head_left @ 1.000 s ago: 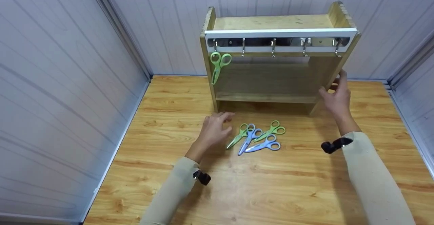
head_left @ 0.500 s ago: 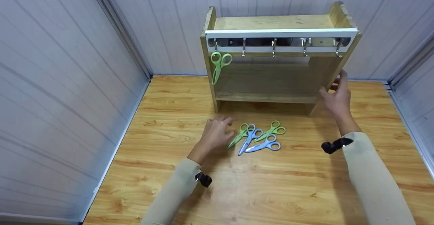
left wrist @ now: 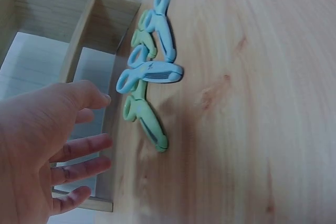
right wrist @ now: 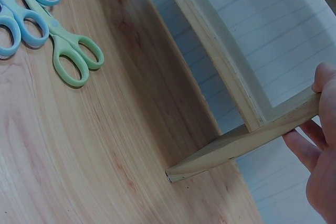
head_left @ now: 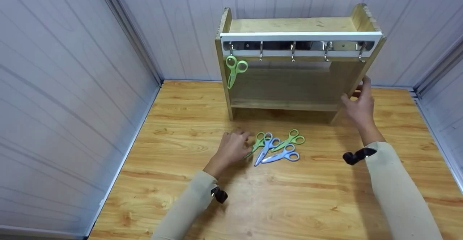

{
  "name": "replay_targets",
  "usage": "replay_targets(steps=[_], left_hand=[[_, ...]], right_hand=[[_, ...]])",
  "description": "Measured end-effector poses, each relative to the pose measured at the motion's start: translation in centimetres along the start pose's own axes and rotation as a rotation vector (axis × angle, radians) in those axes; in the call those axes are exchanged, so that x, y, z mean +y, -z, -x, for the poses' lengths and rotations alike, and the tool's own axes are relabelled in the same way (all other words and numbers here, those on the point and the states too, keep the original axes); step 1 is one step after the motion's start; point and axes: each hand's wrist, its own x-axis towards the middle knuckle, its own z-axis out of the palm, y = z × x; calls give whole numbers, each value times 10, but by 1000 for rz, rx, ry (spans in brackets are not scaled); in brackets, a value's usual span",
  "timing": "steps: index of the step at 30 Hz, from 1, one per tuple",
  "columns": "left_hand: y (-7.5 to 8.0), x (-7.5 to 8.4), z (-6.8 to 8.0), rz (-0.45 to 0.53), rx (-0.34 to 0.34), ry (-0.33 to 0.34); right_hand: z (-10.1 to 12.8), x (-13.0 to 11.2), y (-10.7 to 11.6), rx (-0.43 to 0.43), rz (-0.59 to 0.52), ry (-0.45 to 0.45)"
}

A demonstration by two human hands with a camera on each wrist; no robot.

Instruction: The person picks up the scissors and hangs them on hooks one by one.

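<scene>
My left hand [head_left: 231, 148] hovers at the left of a small pile of scissors, its fingers loosely bent and holding nothing. Nearest to it are green scissors [left wrist: 149, 121], partly covered by the hand in the head view. Blue scissors [left wrist: 160, 72] lie across them, with a second blue pair [head_left: 281, 156] and another green pair [head_left: 292, 138] to the right. My right hand [head_left: 360, 108] grips the right side panel of a wooden shelf [head_left: 289, 24], thumb in front and fingers behind. One green pair of scissors [head_left: 231, 80] hangs from the leftmost hook.
A white rail [head_left: 300, 36] with several metal hooks runs along the shelf's upper front. The shelf stands on a wood-grain table [head_left: 289, 203], near the back panelled wall [head_left: 181, 22]. Another panelled wall [head_left: 65, 88] borders the left side.
My left hand has moved slightly down and right, closer to the nearest green scissors, and now covers part of their blades. My right hand stays on the shelf's side.
</scene>
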Motion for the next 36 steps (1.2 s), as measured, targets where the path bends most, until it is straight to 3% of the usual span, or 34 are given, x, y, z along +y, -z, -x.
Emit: replay_targets(steps=[14,27,36], left_hand=[[-12,1,-3,-69,-35,11],[-22,0,-8,-116,-1,-35],[-77,-37,-28,-116,55,-66]], right_hand=[[-1,3,-2,70,13,70],[-1,1,-1,63,15,63],[0,2,-1,56,22,55]])
